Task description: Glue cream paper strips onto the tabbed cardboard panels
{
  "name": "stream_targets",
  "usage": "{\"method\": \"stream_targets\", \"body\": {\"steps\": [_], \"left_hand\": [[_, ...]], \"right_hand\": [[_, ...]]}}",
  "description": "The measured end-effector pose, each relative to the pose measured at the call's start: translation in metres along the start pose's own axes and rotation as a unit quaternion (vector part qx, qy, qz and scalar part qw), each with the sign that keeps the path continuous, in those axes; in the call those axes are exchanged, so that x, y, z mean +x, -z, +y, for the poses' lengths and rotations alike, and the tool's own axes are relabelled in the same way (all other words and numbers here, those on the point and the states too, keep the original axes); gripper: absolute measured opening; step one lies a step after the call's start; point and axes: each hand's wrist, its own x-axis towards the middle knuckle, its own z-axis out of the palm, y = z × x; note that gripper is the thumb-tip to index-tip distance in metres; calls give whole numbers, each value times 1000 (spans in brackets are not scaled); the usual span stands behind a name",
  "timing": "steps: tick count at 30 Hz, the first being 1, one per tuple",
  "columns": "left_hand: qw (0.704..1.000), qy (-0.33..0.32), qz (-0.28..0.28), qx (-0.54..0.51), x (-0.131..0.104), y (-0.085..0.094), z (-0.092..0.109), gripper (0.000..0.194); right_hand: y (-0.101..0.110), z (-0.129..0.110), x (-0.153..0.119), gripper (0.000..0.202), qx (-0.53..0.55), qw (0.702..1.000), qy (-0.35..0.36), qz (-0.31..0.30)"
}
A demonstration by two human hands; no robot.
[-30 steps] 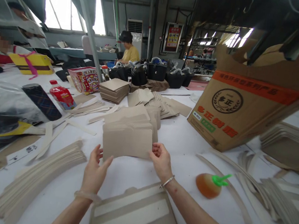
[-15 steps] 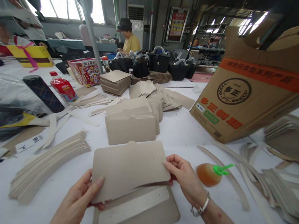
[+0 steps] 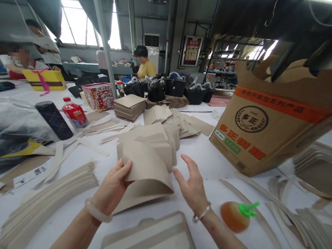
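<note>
A bent grey-beige board (image 3: 147,164) is pinched at its left edge between the thumb and fingers of my left hand (image 3: 116,180). Its curved right end lies near my right hand (image 3: 190,181), which is empty with thumb and fingers apart. Beyond the board, more boards (image 3: 164,144) are fanned in a pile, partly covered by it. Closer to me lies a flat board with pale strips (image 3: 148,242), cut off by the bottom edge of the view.
A glue bottle (image 3: 235,216) with a green nozzle lies right of my right hand. Curved strips (image 3: 49,203) are stacked at left. A large carton (image 3: 253,129) stands at right. Black bags (image 3: 175,87) and several people are farther back.
The upper board has been lifted off the strip-covered one and moved forward, now bent. My right hand has let go of it. The view has tilted upward.
</note>
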Motion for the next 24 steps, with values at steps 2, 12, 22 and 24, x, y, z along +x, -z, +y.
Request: {"method": "stream_targets", "body": {"steps": [2,12,22,24], "left_hand": [[1000,-10,-2,-2,9,-7,0,28],[998,-56,-3,-28,1,-34,33,24],[994,33,88,-60,-93,-17,31,53],[986,81,129,-63,-110,-7,14,64]], "right_hand": [[-3,-20,-20,28,-16,991,116,-62],[-51,7,-6,9,-259,890,105,-359],[9,-30,-16,66,125,931,-148,-309],[30,-46,-34,62,318,876,-275,-237]]}}
